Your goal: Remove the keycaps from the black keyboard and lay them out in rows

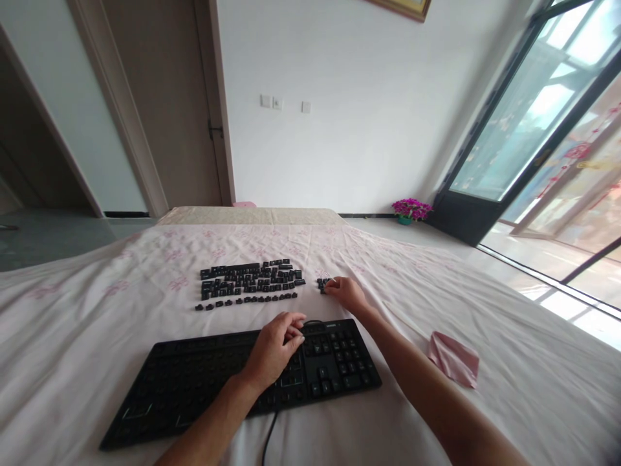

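Covering both fronts, keyboard (pixel 194 369) and loose keys (pixel 250 283)!

And the right hand (pixel 348 294) is out beyond the keyboard, fingertips bunched at a small cluster of keys (pixel 321 283), a thin wire (pixel 330 276) showing beside them; whether they pinch anything, I can't tell! Now the left hand (pixel 273 349), over the keyboard's middle, fingers curled, thumb close in, and again no telling what's between them. Ahead, the loose black keys lie in rough rows on the floral cover (pixel 136 285), left of that small cluster. A cable (pixel 268 437) trails at the keyboard's near side; a pink cloth (pixel 453 359) lies right of the right forearm.
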Motion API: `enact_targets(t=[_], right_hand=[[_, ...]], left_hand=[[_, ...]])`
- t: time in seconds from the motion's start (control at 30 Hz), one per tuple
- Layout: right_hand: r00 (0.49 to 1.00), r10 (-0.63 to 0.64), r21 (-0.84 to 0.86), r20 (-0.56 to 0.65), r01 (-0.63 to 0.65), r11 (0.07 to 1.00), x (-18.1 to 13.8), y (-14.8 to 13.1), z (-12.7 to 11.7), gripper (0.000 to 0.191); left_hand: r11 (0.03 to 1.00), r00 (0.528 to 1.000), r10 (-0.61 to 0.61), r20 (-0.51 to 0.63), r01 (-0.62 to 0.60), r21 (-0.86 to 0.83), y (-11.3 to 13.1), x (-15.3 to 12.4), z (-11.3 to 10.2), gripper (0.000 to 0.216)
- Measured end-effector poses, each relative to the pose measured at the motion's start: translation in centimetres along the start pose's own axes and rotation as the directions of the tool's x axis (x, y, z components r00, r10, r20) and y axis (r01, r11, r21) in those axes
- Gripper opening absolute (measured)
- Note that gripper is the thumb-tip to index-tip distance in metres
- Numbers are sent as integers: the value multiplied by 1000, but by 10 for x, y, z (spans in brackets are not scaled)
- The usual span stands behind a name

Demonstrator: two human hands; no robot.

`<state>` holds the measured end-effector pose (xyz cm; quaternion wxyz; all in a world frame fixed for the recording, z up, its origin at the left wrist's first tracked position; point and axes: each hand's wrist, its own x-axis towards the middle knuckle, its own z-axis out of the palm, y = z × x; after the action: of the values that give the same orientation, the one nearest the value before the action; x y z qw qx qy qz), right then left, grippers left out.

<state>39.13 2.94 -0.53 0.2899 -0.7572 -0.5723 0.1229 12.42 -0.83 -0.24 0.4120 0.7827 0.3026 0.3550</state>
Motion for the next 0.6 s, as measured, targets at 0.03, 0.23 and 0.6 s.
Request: enact_targets(t=[0.03,0.23,0.6], right_hand=[[1000,2,-5,-6,-2,1000,0,0,0,19],[999,11,-34,-51,-13,999,0,-1,3,20],[997,-22,-81,-69,17,997,-4,-2,3,20]], left_hand=[[1000,1000,3,0,-3,2,1,0,0,36],[1000,1000,15,1,-15,8,2,0,-1,34],[999,999,36,1,-36,21,3,1,0,29]])
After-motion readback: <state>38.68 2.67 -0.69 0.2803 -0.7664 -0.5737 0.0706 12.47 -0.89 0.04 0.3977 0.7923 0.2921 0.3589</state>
